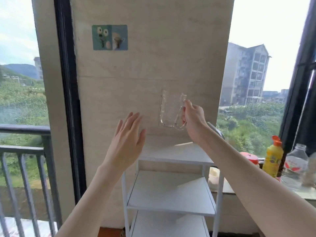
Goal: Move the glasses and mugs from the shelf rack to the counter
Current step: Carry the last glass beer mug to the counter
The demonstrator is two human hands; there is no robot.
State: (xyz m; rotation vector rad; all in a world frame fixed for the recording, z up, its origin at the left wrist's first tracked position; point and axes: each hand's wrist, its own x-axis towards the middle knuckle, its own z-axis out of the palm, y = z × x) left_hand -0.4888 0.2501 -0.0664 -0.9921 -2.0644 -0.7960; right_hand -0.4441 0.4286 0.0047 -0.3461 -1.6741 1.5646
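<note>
A clear glass mug [169, 110] hangs in the air in front of the beige wall, above the top of the white shelf rack [171, 190]. My right hand [194, 119] grips it by the handle on its right side. To the left of the mug, my left hand [128, 141] is raised with fingers spread and holds nothing. The rack's visible shelves are bare.
To the right, a sill or counter [290, 190] carries a yellow bottle with an orange cap [273, 159], a clear glass jar [295, 166] and a red-lidded container [249, 158]. A dark railing [24, 151] and window frame stand at the left. Two hook stickers [110, 37] are on the wall.
</note>
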